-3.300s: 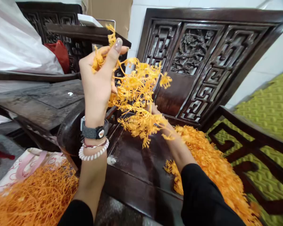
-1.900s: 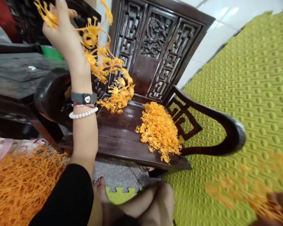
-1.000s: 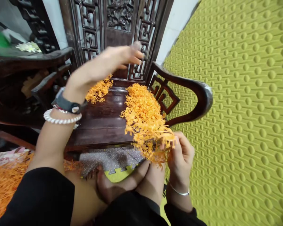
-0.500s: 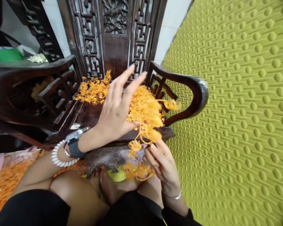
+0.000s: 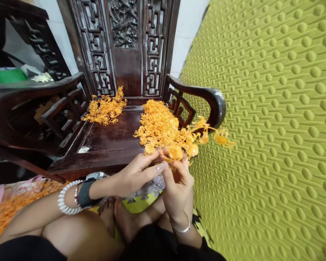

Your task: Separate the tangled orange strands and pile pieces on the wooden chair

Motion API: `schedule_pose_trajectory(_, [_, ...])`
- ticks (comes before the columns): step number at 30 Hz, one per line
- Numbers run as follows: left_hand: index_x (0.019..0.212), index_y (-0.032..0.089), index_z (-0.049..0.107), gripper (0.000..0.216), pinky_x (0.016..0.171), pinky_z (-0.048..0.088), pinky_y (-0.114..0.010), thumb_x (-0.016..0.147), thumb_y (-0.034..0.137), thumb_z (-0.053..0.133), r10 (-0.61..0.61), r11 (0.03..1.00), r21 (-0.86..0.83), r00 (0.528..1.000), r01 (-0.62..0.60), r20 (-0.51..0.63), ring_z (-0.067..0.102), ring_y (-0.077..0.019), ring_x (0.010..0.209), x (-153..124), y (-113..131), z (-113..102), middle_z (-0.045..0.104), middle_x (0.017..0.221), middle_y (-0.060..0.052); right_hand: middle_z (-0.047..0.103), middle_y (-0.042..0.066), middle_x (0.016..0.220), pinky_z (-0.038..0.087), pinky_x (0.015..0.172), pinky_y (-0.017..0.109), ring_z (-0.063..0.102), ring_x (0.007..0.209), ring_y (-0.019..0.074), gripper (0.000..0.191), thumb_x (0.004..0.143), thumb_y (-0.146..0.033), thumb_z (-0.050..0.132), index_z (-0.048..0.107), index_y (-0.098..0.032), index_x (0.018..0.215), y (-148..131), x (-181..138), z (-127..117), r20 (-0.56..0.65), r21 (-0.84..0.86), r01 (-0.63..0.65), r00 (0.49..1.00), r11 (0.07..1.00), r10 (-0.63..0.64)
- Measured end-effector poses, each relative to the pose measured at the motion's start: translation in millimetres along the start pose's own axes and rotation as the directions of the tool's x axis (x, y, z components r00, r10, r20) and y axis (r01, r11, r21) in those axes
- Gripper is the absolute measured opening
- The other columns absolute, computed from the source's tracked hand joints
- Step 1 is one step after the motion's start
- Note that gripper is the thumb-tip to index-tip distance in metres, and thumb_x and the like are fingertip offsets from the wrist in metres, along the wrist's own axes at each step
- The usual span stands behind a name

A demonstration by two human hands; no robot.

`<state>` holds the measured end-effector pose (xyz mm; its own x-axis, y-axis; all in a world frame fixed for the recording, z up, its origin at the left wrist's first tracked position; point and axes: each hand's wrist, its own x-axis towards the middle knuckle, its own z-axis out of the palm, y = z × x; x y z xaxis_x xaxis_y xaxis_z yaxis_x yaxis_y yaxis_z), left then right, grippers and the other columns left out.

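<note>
Orange sprig cluster pinched by both hands' grip

Counted: two orange heaps beyond the hands, the larger heap nearer, the smaller heap farther left; one carved chair.

My hands, left hand and right hand, cover the base of the orange sprig cluster, whose far tips blur. The orange strand heap runs off the left edge. The chair top is cropped.
</note>
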<state>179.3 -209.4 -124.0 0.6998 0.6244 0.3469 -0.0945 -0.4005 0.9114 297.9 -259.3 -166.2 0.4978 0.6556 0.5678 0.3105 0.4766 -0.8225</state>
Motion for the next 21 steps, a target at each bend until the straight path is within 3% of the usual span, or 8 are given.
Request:
schedule_pose_trajectory(3, [0.098, 0.015, 0.068, 0.029, 0.083, 0.05, -0.028, 0.089, 0.038, 0.053, -0.008, 1.0, -0.005, 0.984, 0.007, -0.177, 0.063, -0.0189, 0.09, 2, -4, 2, 0.07, 0.095, -0.007, 0.066, 0.002, 0.087, 0.045, 0.087, 0.039, 0.059, 0.087, 0.0186, 0.011, 0.077, -0.026, 0.067, 0.07, -0.025, 0.087, 3, -3, -1, 0.02, -0.018, 0.058, 0.998, 0.998, -0.058])
schedule_pose_trajectory(5, [0.083, 0.015, 0.069, 0.025, 0.074, 0.05, -0.025, 0.089, 0.033, 0.054, 0.062, 0.996, 0.077, 0.971, -0.045, -0.23, 0.062, -0.0151, 0.077, 4, -5, 2, 0.068, 0.081, -0.005, 0.065, 0.001, 0.08, 0.048, 0.078, 0.035, 0.059, 0.079, 0.0169, 0.011, 0.08, -0.032, 0.064, 0.069, -0.025, 0.086, 5, -4, 0, 0.078, 0.094, 0.019, 0.997, 0.995, -0.026])
schedule_pose_trajectory(8, [0.085, 0.016, 0.069, 0.015, 0.081, 0.049, -0.03, 0.087, 0.025, 0.057, 0.285, 0.91, 0.355, 0.946, -0.216, -0.157, 0.061, -0.017, 0.087, 7, -5, -2, 0.069, 0.095, -0.007, 0.066, 0.0, 0.078, 0.05, 0.075, 0.033, 0.062, 0.078, 0.0161, 0.025, 0.084, -0.047, 0.054, 0.068, -0.026, 0.085, 4, -2, 3, 0.069, 0.412, -0.208, 0.978, 0.887, 0.197])
schedule_pose_trajectory(11, [0.104, 0.018, 0.068, 0.02, 0.094, 0.045, -0.036, 0.086, 0.021, 0.057, 0.366, 0.837, 0.445, 0.93, -0.319, -0.022, 0.057, -0.0201, 0.107, 6, -8, -5, 0.062, 0.122, -0.009, 0.068, 0.0, 0.094, 0.048, 0.093, 0.036, 0.062, 0.095, 0.016, 0.024, 0.076, -0.046, 0.064, 0.067, -0.026, 0.089, 2, 5, 5, 0.107, 0.613, -0.422, 0.882, 0.668, 0.459])
schedule_pose_trajectory(13, [0.103, 0.017, 0.068, 0.02, 0.091, 0.047, -0.032, 0.087, 0.023, 0.057, 0.263, 0.921, 0.323, 0.959, -0.217, -0.106, 0.06, -0.0182, 0.102, 7, -12, -4, 0.066, 0.116, -0.008, 0.069, -0.001, 0.096, 0.044, 0.1, 0.036, 0.061, 0.098, 0.0149, 0.022, 0.072, -0.04, 0.07, 0.067, -0.025, 0.087, -1, 10, 7, 0.14, 0.674, -0.469, 0.839, 0.571, 0.525])
schedule_pose_trajectory(16, [0.085, 0.015, 0.071, 0.022, 0.075, 0.052, -0.025, 0.087, 0.031, 0.057, -0.053, 0.996, -0.086, 0.959, 0.03, -0.28, 0.065, -0.0139, 0.075, 11, -15, -1, 0.072, 0.084, -0.005, 0.069, -0.001, 0.093, 0.043, 0.102, 0.035, 0.061, 0.098, 0.0135, 0.015, 0.075, -0.037, 0.067, 0.067, -0.025, 0.084, -3, 17, 8, 0.093, 0.752, -0.415, 0.836, 0.511, 0.541])
schedule_pose_trajectory(18, [0.078, 0.015, 0.069, 0.022, 0.063, 0.051, -0.021, 0.084, 0.034, 0.061, -0.237, 0.923, -0.368, 0.92, 0.112, -0.313, 0.06, -0.0106, 0.06, 16, -16, 0, 0.067, 0.068, -0.002, 0.069, -0.001, 0.093, 0.044, 0.101, 0.035, 0.061, 0.098, 0.0136, 0.012, 0.079, -0.035, 0.062, 0.067, -0.025, 0.081, -2, 20, 9, 0.094, 0.79, -0.377, 0.854, 0.483, 0.512])
schedule_pose_trajectory(21, [0.073, 0.016, 0.064, 0.016, 0.046, 0.038, -0.013, 0.079, 0.031, 0.066, -0.341, 0.797, -0.596, 0.887, 0.098, -0.311, 0.043, -0.004, 0.044, 20, -17, -3, 0.052, 0.052, 0.006, 0.068, -0.002, 0.086, 0.05, 0.092, 0.033, 0.063, 0.091, 0.013, 0.007, 0.078, -0.03, 0.06, 0.064, -0.025, 0.077, 3, 24, 9, 0.127, 0.818, -0.361, 0.872, 0.447, 0.473])
